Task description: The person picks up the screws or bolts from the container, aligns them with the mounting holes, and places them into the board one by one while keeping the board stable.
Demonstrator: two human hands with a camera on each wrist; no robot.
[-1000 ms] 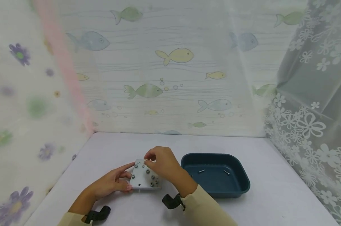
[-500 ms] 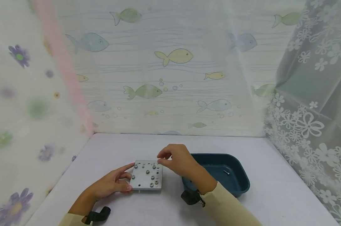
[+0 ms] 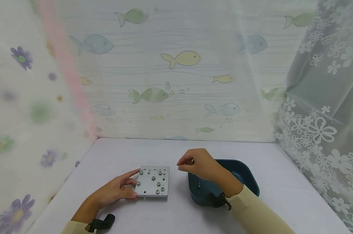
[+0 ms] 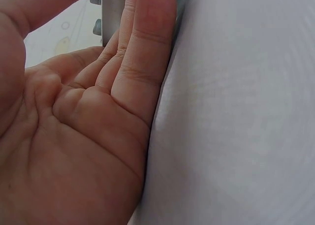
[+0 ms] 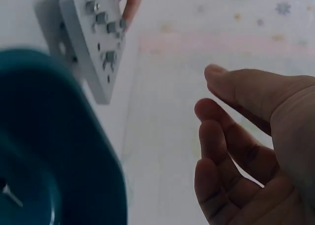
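Head view, left hand (image 3: pixel 115 190): thumb at the near-left corner, index finger reaching the far-left corner, gripping the square silvery metal plate (image 3: pixel 147 187).
Right hand (image 3: pixel 202 164): thumb and fingertips apart, holding nothing, raised between plate and tray.
Plate: on the white cloth-like table (image 3: pixel 129 149), left of the tray; probably stiff, fairly heavy, slick-faced, best held by opposite bare edges, clear of its round-headed grey screws (image 3: pixel 153 178).
Dark blue-green rounded tray (image 3: pixel 194 195): under the right forearm, one small silvery screw (image 3: pixel 198 185) visible inside, left side.
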